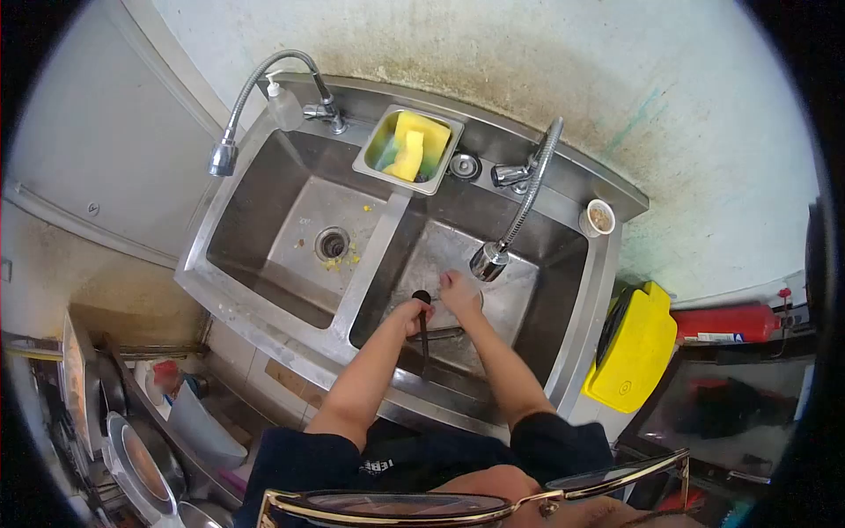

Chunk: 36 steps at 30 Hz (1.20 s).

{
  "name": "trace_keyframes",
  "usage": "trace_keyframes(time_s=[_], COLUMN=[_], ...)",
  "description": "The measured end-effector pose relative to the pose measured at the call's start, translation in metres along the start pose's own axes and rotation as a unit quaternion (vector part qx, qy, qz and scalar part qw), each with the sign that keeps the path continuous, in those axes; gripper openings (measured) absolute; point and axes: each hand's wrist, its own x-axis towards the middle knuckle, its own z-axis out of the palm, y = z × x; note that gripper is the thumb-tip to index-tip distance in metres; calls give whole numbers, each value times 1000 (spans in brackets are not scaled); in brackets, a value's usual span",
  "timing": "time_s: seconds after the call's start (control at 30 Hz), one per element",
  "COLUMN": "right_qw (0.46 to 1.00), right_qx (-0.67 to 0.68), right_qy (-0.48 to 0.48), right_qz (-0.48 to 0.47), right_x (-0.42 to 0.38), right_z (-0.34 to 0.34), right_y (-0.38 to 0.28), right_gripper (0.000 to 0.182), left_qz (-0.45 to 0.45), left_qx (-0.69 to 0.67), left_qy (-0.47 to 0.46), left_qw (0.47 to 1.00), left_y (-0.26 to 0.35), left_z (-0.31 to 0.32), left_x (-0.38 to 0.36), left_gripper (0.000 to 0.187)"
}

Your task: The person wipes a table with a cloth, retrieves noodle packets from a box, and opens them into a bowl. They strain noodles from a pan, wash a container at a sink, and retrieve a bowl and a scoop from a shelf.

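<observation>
My left hand (410, 319) is closed around a black long-handled utensil (424, 348) over the right sink basin (550, 304). The utensil's dark rounded end (422, 297) points toward the back of the sink, and its thin shaft runs down toward me. My right hand (459, 294) is just right of it, fingers curled together, close below the spray head (488, 261) of the right faucet. What those fingers hold, if anything, cannot be made out. Another dark, long piece (447, 334) lies low in the basin between my forearms.
Yellow food scraps lie around the drain (333, 244) of the left basin. A metal tray (361, 165) with yellow sponges (410, 157) sits on the back ledge. Left of it stand a soap bottle (284, 107) and another faucet (223, 158). A small cup (598, 218) and yellow lid (632, 354) are right.
</observation>
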Motion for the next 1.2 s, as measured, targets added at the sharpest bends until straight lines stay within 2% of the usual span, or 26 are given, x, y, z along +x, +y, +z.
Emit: trace_keyframes(time_s=[0.07,0.13,0.17,0.23,0.3,0.33,0.37,0.4,0.43,0.47,0.53,0.6,0.63,0.67,0.7,0.73,0.8,0.83,0.9,0.93,0.97,1.0,1.03,1.1,1.17,1.2], right_qw=[978,958,958,968,973,977,976,963,943,942,934,921,922,892,827,827,776,774,663,661,795,881,879,892,883,890], right_qx=[-159,-194,-192,-222,-206,-192,-191,-189,-185,-186,-164,88,87,229,364,368,565,567,729,731,593,418,422,419,445,422], right_qy=[-101,-212,-211,-114,-105,-98,-104,-191,-274,-275,-279,-318,-318,-380,-427,-424,-231,-230,-145,-143,-114,-77,-76,-160,-139,-152], right_qz=[-85,-25,-25,-17,-13,-7,-5,-25,-46,-44,-151,-206,-202,-90,25,28,156,159,90,92,-61,-210,-208,-60,-51,-81], right_x=[49,80,100,140,142,140,138,139,139,132,91,53,38,24,17,16,22,20,16,15,13,13,14,18,17,15], right_z=[22,-3,11,47,47,48,51,51,50,46,18,-28,-51,-74,-87,-92,-96,-106,-130,-135,-137,-138,-142,-147,-143,-145], right_y=[0,-40,-37,-17,-16,-15,-15,-17,-18,-13,-2,14,13,11,14,24,40,34,18,6,-9,-18,-23,-29,-34,-37], right_gripper=[22,23,23,17,17,18,18,23,28,28,24,23,23,23,24,24,32,32,39,39,35,32,32,25,18,17], left_qz=[1,6,16,31,-11,-13,-32,-50,-52,-24,1,30,28,16,5,1,-55,-58,3,15,13,18,24,46,101,101], left_qx=[-23,-45,-38,-25,-39,-40,-61,-80,-80,-31,16,144,145,108,72,76,87,88,101,104,107,104,102,124,246,243], left_qy=[9,16,10,5,-81,-78,-38,0,0,20,38,11,9,-36,-80,-80,-156,-154,-138,-141,-138,-127,-116,-114,-72,-70], left_qw=[1000,999,999,999,996,996,997,996,995,999,999,989,989,993,994,994,983,982,985,984,985,986,988,985,961,962], left_y=[-7,-10,-12,-9,-8,-6,-6,-7,-10,-11,-14,-13,-16,-18,-18,-18,-15,-16,-17,-17,-17,-16,-14,-9,-6,-3], left_z=[6,13,19,18,7,11,18,24,23,23,26,36,42,48,54,60,68,67,62,61,59,57,57,61,61,73], left_x=[-5,-16,-28,-25,-21,-21,-19,-18,-8,3,14,14,9,-1,-13,-32,-73,-85,-103,-112,-111,-110,-111,-98,-64,-60], left_gripper=[10,13,14,16,18,18,16,15,15,13,11,7,7,8,10,10,13,13,18,20,20,21,22,19,27,27])
